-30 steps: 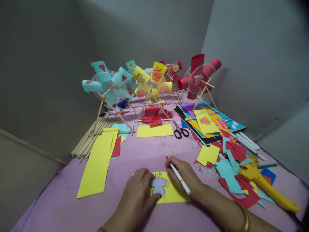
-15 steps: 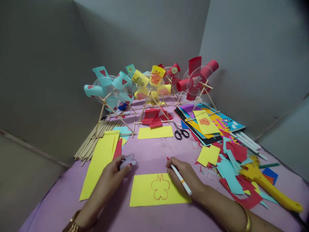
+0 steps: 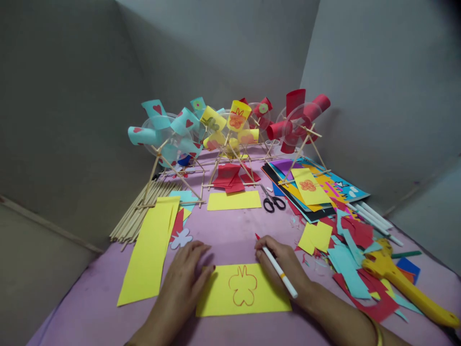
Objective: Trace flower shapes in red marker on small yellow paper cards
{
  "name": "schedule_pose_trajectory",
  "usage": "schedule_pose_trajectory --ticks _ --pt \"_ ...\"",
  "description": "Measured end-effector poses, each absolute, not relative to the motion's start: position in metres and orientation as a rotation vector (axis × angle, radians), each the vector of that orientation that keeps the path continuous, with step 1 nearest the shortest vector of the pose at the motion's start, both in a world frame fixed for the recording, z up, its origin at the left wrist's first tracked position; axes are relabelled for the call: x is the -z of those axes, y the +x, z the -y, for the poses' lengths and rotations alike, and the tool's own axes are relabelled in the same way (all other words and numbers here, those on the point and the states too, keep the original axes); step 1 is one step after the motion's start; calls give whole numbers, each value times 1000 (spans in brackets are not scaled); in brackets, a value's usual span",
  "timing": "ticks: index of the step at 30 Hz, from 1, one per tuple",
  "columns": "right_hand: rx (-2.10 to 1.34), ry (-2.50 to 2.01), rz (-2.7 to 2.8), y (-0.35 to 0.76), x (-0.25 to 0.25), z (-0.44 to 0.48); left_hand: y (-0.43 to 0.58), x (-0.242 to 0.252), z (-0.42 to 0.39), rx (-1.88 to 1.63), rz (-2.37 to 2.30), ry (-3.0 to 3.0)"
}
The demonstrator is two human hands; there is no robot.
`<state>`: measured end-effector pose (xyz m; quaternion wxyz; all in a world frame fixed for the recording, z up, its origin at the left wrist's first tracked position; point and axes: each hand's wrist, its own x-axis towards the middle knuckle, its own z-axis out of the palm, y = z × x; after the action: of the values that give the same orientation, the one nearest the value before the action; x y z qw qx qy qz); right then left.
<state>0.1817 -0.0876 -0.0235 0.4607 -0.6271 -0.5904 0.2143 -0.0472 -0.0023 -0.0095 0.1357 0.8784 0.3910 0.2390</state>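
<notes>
A yellow paper (image 3: 213, 298) lies in front of me with a butterfly outline drawn on it in red-orange. My left hand (image 3: 183, 274) is empty, fingers apart, its thumb at the paper's upper left edge. Just beyond those fingers a pale butterfly cutout (image 3: 181, 238) lies flat on the table. In my right hand (image 3: 283, 262) is a white marker (image 3: 280, 272), its red tip pointing up and to the left, off the paper. That hand rests over the paper's right side.
Black-handled scissors (image 3: 273, 203) lie beyond the paper. To the right are paper scraps (image 3: 347, 269) and a yellow glue gun (image 3: 406, 283). Yellow strips (image 3: 147, 259) and wooden sticks (image 3: 144, 211) lie left. Paper pinwheels on stick stands, including a red one (image 3: 296, 120), line the back.
My left hand has let go of the butterfly cutout, leaving it on the table, and has come back to the paper's left edge. My right hand still holds the marker.
</notes>
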Motion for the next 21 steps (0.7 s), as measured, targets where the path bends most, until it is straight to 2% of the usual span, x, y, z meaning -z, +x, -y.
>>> schedule_pose_trajectory --ticks 8,15,21 --pt "-820 -1433 1240 180 17 100 -41 7 26 -309 -762 2485" --pt "-1126 -1409 1247 154 16 110 -41 16 29 -278 -720 2463" --pt "-1159 -1431 1330 148 22 109 -41 17 27 -260 -713 2446"
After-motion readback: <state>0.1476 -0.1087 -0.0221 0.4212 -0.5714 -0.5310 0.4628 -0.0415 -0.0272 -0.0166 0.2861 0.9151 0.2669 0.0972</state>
